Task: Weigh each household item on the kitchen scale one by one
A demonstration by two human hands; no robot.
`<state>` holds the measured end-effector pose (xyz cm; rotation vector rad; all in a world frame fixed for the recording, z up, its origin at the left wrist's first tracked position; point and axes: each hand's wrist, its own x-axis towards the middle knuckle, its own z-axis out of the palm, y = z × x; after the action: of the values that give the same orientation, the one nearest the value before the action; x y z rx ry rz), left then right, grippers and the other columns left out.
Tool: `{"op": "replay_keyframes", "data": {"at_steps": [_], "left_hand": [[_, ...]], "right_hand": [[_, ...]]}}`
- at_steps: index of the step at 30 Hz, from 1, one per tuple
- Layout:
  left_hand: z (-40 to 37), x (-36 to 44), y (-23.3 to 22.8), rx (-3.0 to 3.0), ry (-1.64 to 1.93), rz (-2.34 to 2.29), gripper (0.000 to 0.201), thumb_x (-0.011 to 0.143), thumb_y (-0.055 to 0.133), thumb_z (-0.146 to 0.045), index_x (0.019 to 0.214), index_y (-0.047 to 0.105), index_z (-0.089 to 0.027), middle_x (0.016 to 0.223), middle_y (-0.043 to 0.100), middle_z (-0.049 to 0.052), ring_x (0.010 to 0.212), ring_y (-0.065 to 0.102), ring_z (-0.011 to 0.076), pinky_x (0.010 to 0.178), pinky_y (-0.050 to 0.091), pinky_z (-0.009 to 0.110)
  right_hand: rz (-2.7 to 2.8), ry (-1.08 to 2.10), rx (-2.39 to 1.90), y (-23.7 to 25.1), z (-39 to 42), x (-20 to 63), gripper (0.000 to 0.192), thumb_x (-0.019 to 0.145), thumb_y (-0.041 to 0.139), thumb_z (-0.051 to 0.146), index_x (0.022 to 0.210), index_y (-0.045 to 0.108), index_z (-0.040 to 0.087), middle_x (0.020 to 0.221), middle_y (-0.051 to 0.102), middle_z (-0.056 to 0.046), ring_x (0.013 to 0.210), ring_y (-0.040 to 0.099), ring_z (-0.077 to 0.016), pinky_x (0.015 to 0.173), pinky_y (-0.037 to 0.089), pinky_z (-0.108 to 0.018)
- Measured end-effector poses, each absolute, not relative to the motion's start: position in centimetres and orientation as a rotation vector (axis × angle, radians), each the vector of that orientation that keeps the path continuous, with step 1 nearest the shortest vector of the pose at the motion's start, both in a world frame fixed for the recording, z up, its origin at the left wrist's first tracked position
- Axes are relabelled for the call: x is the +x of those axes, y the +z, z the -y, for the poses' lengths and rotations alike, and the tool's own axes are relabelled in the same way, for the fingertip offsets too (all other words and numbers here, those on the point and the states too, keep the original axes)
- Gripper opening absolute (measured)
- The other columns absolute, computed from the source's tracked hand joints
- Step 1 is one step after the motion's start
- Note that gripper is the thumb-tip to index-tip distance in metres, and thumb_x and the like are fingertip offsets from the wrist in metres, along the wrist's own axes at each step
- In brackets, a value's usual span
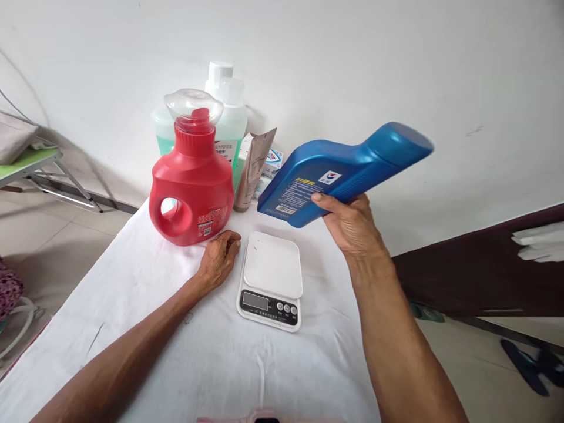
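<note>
The right hand grasps the blue bottle at its lower edge, thumb across the label, holding it tilted above the table. Its plastic looks stiff, smooth, perhaps slippery; weight is unclear. The narrowed waist above the hand should offer the surest hold. The left hand, loosely curled and gripping nothing, rests between the red jug and scale.

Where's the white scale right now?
In the head view, the scale lies just below centre on the white cloth, immediately right of the left hand.
</note>
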<state>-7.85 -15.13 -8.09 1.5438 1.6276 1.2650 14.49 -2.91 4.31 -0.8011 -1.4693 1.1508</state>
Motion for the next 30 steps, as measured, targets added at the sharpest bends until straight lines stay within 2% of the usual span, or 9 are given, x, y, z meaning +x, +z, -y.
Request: {"op": "replay_keyframes", "data": {"at_steps": [4,12,16,22,30], "left_hand": [[15.0,-8.0,-8.4,1.569,1.273,-1.629,0.019,0.096,0.052,-0.027,0.104,0.069,-0.021,0.083,0.074,0.005,0.081,0.073,0.0236,0.083,0.058,0.038],[14.9,-8.2,-8.5,1.619,1.26,-1.64,0.018,0.095,0.053,-0.025,0.103,0.068,-0.021,0.082,0.074,0.004,0.079,0.072,0.023,0.084,0.057,0.037],[14.8,-8.3,-8.6,1.65,1.256,-1.654,0.017,0.095,0.053,-0.023,0.102,0.068,-0.02,0.083,0.074,0.005,0.079,0.071,0.0227,0.084,0.057,0.037],[14.7,-8.3,-8.8,1.639,1.248,-1.649,0.018,0.095,0.053,-0.021,0.103,0.068,-0.019,0.085,0.075,0.006,0.08,0.072,0.022,0.086,0.057,0.036],[14.8,-8.3,-8.7,1.649,1.219,-1.676,0.018,0.095,0.053,-0.02,0.103,0.069,-0.018,0.088,0.076,0.006,0.081,0.072,0.0215,0.086,0.056,0.034]], "right_hand": [[1.477,1.176,-0.824,6.0,6.8,15.6,0.053,0.074,0.094,0.036,0.123,0.075,0.033,0.12,0.08,-0.002,0.13,0.069,-0.0357,0.111,0.056,-0.061],[1.425,1.252,-0.928,4.5,12.5,16.2,0.055,0.07,0.097,0.035,0.12,0.076,0.031,0.114,0.082,-0.003,0.12,0.073,-0.0351,0.11,0.057,-0.062],[1.397,1.266,-0.949,4.0,13.4,15.9,0.044,0.067,0.098,0.035,0.105,0.078,0.027,0.112,0.083,-0.003,0.118,0.073,-0.0339,0.112,0.056,-0.058],[1.329,1.334,-0.968,3.4,13.8,15.0,0.043,0.061,0.101,0.032,0.098,0.08,0.026,0.108,0.084,-0.002,0.113,0.075,-0.0322,0.111,0.056,-0.055],[1.261,1.398,-0.97,2.7,13.9,14.8,0.044,0.061,0.102,0.035,0.099,0.081,0.026,0.108,0.084,-0.002,0.113,0.075,-0.0332,0.113,0.054,-0.057]]}}
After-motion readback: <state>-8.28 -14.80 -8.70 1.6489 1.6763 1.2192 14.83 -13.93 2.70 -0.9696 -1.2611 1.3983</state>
